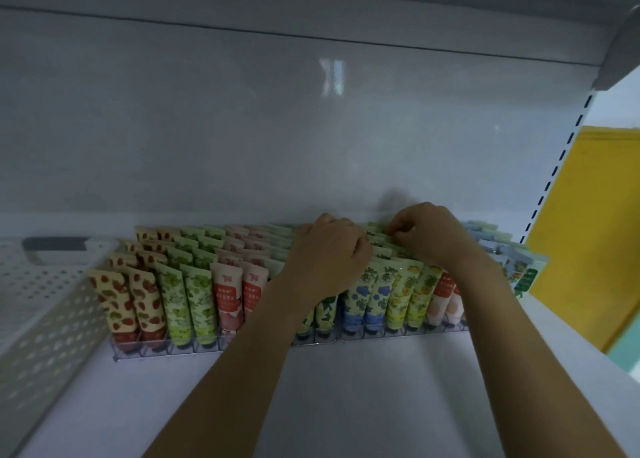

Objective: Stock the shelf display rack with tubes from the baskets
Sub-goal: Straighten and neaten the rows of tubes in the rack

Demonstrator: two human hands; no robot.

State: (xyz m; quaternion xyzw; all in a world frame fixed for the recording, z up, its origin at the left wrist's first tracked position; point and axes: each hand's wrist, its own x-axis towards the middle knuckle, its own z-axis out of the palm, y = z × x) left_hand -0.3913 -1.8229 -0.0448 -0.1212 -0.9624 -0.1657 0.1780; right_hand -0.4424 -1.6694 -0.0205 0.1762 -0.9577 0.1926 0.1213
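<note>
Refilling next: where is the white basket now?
In the head view the white basket sits on the shelf at far left, beside the strawberry tubes at the left end of the rack.

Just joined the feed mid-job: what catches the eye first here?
The colourful tubes standing in rows in the clear rack across the shelf's middle catch the eye first. The left hand and right hand reach over the back rows with curled fingers; any grip is hidden. A white perforated basket sits at the left.
</note>
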